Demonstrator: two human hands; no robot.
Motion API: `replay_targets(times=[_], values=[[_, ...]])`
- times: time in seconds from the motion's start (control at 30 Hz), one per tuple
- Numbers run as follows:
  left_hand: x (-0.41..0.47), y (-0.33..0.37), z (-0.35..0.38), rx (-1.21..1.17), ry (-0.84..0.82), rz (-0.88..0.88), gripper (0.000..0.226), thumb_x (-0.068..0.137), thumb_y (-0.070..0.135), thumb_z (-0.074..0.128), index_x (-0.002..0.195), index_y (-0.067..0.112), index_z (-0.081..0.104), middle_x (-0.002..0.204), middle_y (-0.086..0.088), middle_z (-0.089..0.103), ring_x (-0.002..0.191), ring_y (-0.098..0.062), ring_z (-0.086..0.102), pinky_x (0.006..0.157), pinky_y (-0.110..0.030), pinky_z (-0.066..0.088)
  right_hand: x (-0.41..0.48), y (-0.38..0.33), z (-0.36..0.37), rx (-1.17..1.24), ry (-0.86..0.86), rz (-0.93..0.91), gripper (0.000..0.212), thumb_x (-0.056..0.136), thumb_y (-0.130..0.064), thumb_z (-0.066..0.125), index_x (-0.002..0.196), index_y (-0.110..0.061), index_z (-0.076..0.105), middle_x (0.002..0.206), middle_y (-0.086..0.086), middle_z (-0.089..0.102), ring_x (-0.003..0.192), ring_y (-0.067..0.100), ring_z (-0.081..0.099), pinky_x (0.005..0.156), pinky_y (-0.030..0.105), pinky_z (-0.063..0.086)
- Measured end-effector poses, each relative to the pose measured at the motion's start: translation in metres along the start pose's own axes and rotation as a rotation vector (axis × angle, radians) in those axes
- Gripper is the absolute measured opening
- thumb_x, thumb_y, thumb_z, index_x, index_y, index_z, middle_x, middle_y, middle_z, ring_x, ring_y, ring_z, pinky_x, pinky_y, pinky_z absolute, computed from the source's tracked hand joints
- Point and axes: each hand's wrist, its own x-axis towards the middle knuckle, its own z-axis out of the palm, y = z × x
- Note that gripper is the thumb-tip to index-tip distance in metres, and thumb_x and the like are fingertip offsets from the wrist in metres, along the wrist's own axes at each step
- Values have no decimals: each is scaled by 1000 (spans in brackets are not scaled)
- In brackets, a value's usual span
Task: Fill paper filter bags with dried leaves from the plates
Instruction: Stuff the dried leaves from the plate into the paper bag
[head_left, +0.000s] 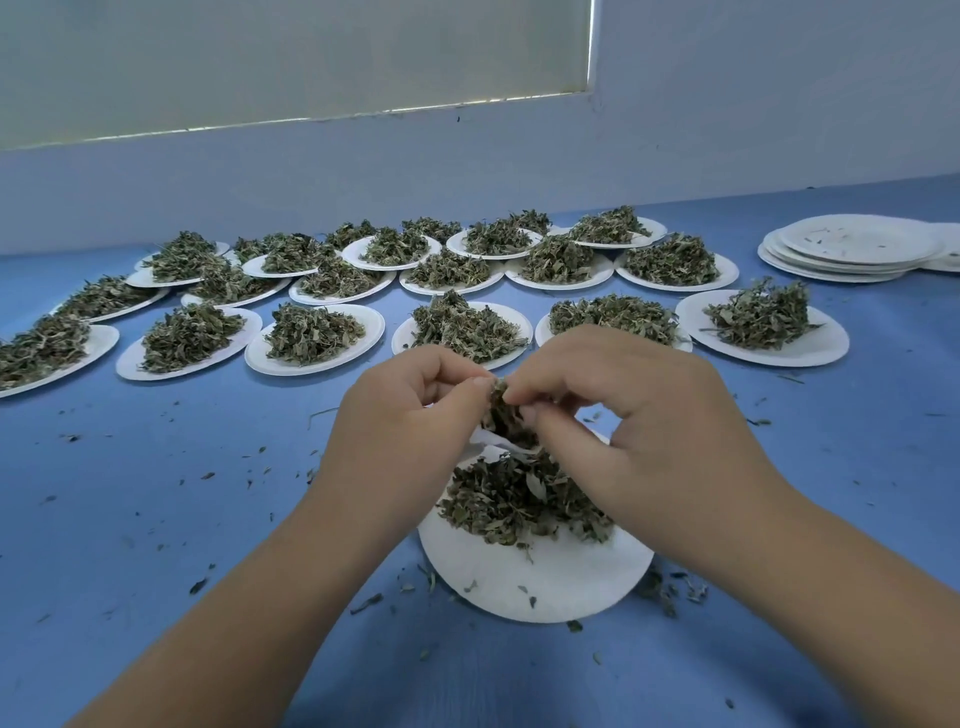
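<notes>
Centre frame, a person's left hand (415, 410) and right hand (628, 415) meet above a white paper plate (535, 587) that sits low in the middle of the picture. The left hand's curled fingers and thumb grip a paper filter bag (492, 441). Only a crumpled white rim of it shows below the thumb, and its mouth is stuffed with dark green, shrivelled dried leaves (501, 413). The right hand's thumb and forefinger pinch that tuft at the bag's opening, with the other fingers bent beneath. Under the hands, a loose leaf pile (519, 501) covers the plate's far half, while the near half is bare but for a few flakes. Across the middle of the frame, rows of filled plates (317, 338) run left to right on the blue table (156, 519), which is strewn with leaf crumbs (200, 584). At upper right lies a stack of empty plates (857, 249).
</notes>
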Motion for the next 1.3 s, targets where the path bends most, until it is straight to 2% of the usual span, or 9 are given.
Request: replay_targets(times=[0.1,0.17,0.33,0.4,0.47,0.63,1.03,1.2,1.3], values=[[1,2,-2,-46,31,-23,18,90,14,62,73,16,68,40,15,44,34,1,40,37,-7,32,3,2,-4,37,9,103,14,86,-10,65,88,-22,70,91,-10,63,86,6,58,71,13,45],[1,4,-3,-133,33,-69,16,90,9,61,75,9,67,40,15,42,33,2,42,37,-6,34,4,6,-5,31,-13,239,8,88,-30,61,95,-33,65,98,-15,58,91,3,55,71,13,42],[1,5,-3,-220,44,-106,15,90,6,60,76,8,66,42,13,39,33,-1,38,37,-7,35,3,14,-7,97,-265,488,60,68,-69,57,122,-48,43,116,-26,44,91,-14,53,67,15,43],[1,5,-3,-218,45,-102,15,90,6,60,76,9,66,41,14,40,32,0,40,37,-7,35,2,14,-5,133,-275,496,60,69,-63,64,124,-47,43,112,-26,48,86,-13,56,64,14,45],[1,6,-3,-217,40,-95,15,90,6,60,76,8,66,41,15,40,32,0,41,37,-7,35,2,12,-2,138,-202,460,43,74,-48,71,113,-43,52,99,-22,55,78,-7,58,62,13,46],[-1,6,-2,-173,24,-58,16,91,7,60,76,10,65,39,16,43,33,2,43,37,-6,35,1,8,1,23,-89,281,18,79,-22,75,92,-31,67,83,-16,58,78,2,59,72,12,45],[-3,3,2,-127,-61,-23,23,92,12,59,73,22,68,45,18,46,40,3,46,52,-13,48,-4,3,11,-77,-21,60,22,80,-16,73,101,-22,69,80,-9,59,70,7,53,65,32,53],[-5,6,3,-212,-57,-45,21,90,14,62,70,20,69,42,17,41,34,2,38,41,-9,38,-4,5,9,-132,-38,23,11,78,-14,72,88,-17,72,76,-13,52,69,0,41,65,16,41],[-5,5,5,-237,-63,-39,20,89,16,62,70,22,69,44,13,41,35,0,36,40,-10,36,-2,3,12,-180,-87,22,6,79,-11,70,82,-16,72,74,-5,57,67,13,51,57,33,48]])
